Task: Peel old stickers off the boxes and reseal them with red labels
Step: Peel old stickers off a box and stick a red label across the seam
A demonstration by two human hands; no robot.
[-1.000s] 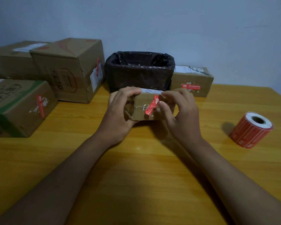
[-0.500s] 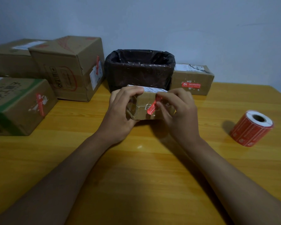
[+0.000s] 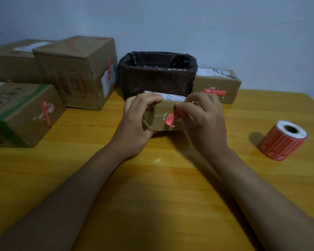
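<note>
Two hands work a red sticker on a small box at the middle of the frame.

The right hand has its grip pinched on the upper end of the red sticker, which slants across the near face of the small box. The left hand curls its grip round the box's left end, holding it on the tabletop. Behind stands a black-lined bin. A roll of red labels lies at right; four more cardboard boxes sit along the back and upper left.
</note>
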